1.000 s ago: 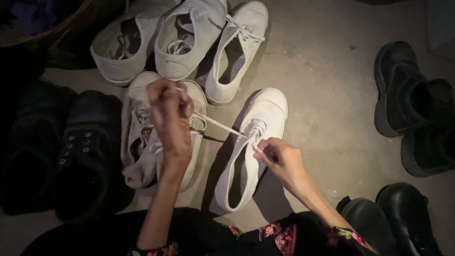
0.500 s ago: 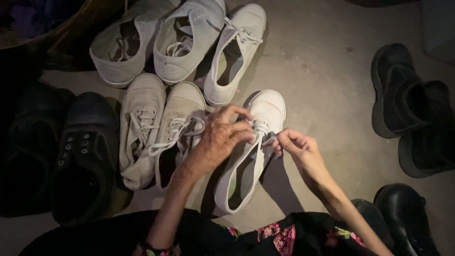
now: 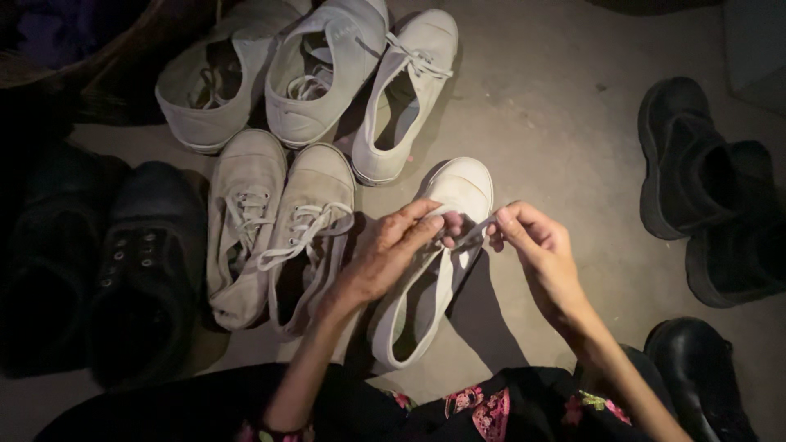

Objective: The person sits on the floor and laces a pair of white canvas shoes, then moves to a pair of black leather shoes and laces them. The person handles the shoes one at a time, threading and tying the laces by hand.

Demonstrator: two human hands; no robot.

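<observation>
Shoe in hand: white canvas sneaker (image 3: 446,245), low-cut, rounded rubber toe cap, pale sole edge, dark open mouth toward the person; toe points away and slightly right.
Position: on the grey concrete floor (image 3: 565,139), centre of view, just right of a pair of off-white sneakers (image 3: 278,225).
Lace: white shoelace (image 3: 473,235), a short stretch drawn out to the right over the eyelet area, near the toe cap.
Left hand: left hand (image 3: 389,250) lies across the upper part of the shoe, fingers curled and pinched at the lacing; what exactly sits between the fingertips cannot be told.
Right hand: right hand (image 3: 540,245) closed in a pinch on the free end of the lace, just beside the shoe's right edge.
Other white stock: three white sneakers (image 3: 319,74) grouped at top, overlapping one another.
Dark stock, left: black lace-up shoes (image 3: 139,262), in shadow.
Dark stock, right: black shoes (image 3: 708,188), well apart from the hands; another black shoe (image 3: 696,372) at lower right.
Clothing: dark floral garment (image 3: 483,405) along the bottom edge.
</observation>
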